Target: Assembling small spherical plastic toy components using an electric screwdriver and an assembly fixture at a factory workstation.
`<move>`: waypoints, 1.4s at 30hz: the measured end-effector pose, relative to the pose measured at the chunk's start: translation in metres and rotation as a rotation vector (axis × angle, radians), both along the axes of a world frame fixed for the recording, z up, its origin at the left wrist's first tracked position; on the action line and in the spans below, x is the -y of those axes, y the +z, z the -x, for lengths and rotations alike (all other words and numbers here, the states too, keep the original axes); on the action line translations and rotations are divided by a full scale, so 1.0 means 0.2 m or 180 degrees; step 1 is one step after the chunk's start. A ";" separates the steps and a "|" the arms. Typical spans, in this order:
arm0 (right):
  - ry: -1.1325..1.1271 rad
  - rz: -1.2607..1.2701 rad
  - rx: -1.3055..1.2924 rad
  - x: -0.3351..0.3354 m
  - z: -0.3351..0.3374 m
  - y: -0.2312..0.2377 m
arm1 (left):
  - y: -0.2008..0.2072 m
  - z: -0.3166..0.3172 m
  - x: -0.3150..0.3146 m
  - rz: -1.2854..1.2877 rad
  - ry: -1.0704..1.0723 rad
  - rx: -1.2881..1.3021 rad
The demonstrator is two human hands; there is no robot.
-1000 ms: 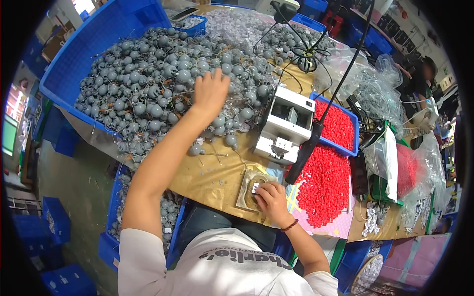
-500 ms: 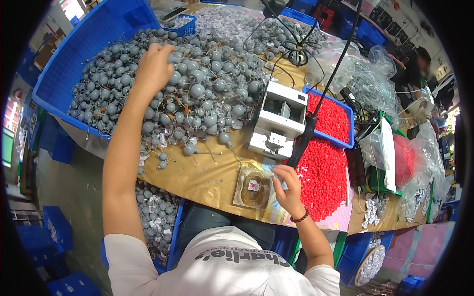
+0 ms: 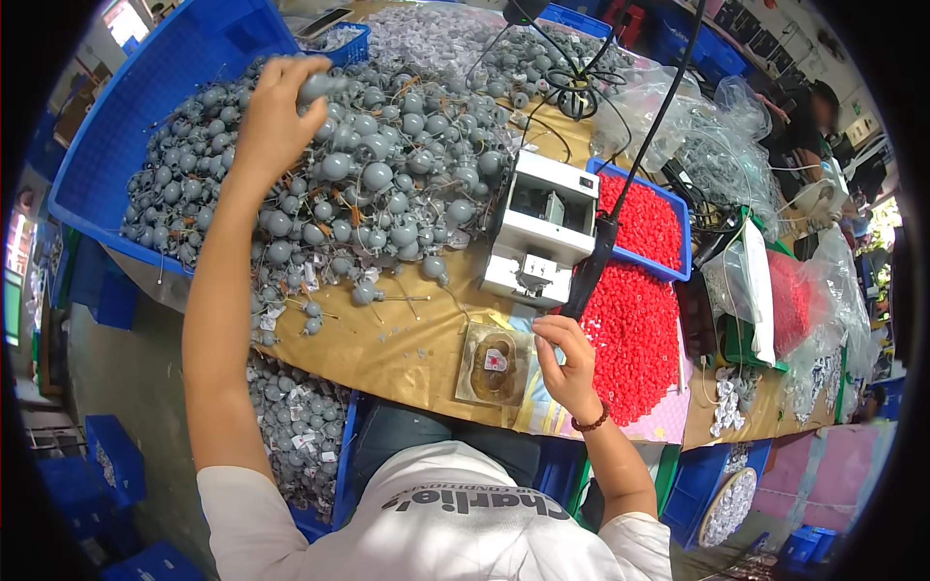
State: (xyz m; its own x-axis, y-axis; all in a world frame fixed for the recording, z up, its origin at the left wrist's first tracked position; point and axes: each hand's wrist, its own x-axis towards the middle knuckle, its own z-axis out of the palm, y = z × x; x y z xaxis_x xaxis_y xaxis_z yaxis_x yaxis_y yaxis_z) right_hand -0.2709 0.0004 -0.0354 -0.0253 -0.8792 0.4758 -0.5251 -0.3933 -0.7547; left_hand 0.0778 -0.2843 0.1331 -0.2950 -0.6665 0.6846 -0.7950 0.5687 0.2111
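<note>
My left hand [image 3: 276, 121] is over the big heap of grey ball-shaped parts with wire leads [image 3: 378, 174]. Between its thumb and fingers sits one blurred grey ball-shaped part [image 3: 316, 87]. My right hand [image 3: 570, 366], with a beaded bracelet at the wrist, is beside a white machine [image 3: 544, 228] and a pile of red pieces [image 3: 635, 349]. Its fingers are bent, thumb tip close to fingertips; anything between them is too small to make out. Left of that hand lies a clear square block [image 3: 469, 384] with a small white-and-red piece in its brown-rimmed hollow.
A tilted blue bin [image 3: 107, 184] borders the heap on the left. More red pieces fill a blue tray [image 3: 686, 237]. A black arm with cables [image 3: 651, 145] rises beside the machine. Plastic bags [image 3: 722, 145] lie at the right. Below the table edge is a bin of grey parts [image 3: 300, 426].
My left hand has shifted left and slightly away over the heap, a grey ball-shaped part at its fingers. My right hand stays by the machine, its fingers curled closer. The view has tilted slightly.
</note>
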 end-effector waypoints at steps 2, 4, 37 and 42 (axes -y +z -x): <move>-0.0038 -0.0043 -0.0012 -0.01 0.01 -0.02 | -0.04 -0.08 0.08 -0.0369 0.0373 0.0282; -0.0056 -0.0065 -0.0030 -0.03 0.01 -0.03 | -0.01 -0.07 0.05 -0.0230 0.0380 0.0165; 0.0528 -0.1239 -0.0817 -0.12 -0.03 -0.22 | -1.07 0.49 -1.38 -0.2157 -0.2085 -0.0260; 0.0466 -0.0310 -0.1683 -0.08 -0.09 -0.26 | -1.11 0.50 -1.41 -0.1986 -0.2105 -0.0160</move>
